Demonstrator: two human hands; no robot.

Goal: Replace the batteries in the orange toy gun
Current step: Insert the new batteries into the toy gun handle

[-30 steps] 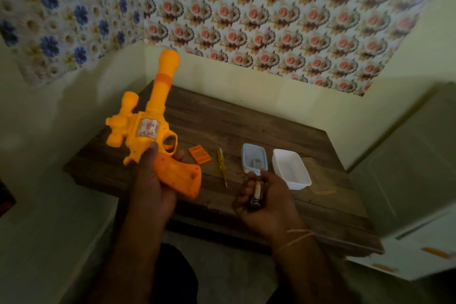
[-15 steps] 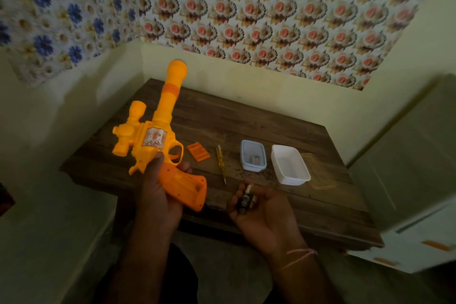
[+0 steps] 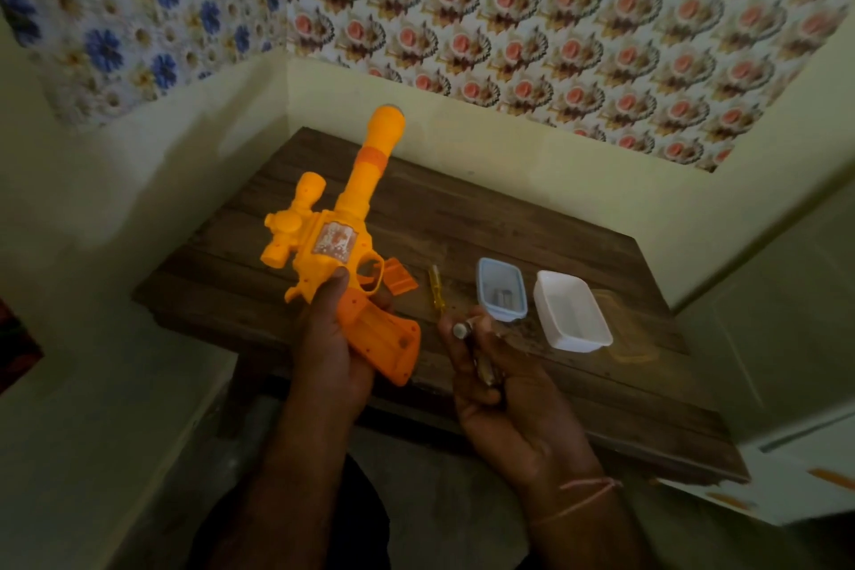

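Floral wallpaper up top, pale wall below, dark wood desk (image 3: pixel 462 218) pushed into the corner.

Going L to R: left hand (image 3: pixel 326 352) has its grip wrapped round the handle of the orange toy gun (image 3: pixel 337 241), thumb up on the body, barrel aimed at about 12 o'clock, gun held up over the desk's near-left part. Handle face looks open w/ the battery bay showing, tho it's dim. Orange battery cover (image 3: pixel 401 282) lies on the desk just at 3 o'clock of the trigger guard. Next a small yellow screwdriver (image 3: pixel 435 292), then a clear tub (image 3: pixel 502 294) w/ what look like cells inside, then a white tub (image 3: pixel 571 312), contents can't tell.

Right hand (image 3: pixel 504 393) sits at 3 o'clock of the gun handle, fingers curled round batteries (image 3: pixel 476 349), one metal end cap poking up. Exact count unclear.

Step in hand, as I read it: either loading fresh cells or parking old ones, can't say which. If loading, keep the gun steady w/ bay facing up, check +/- marks in the bay first, feed one cell at a time, spring end first. Don't loosen the right grip too far or spares drop off the desk edge.
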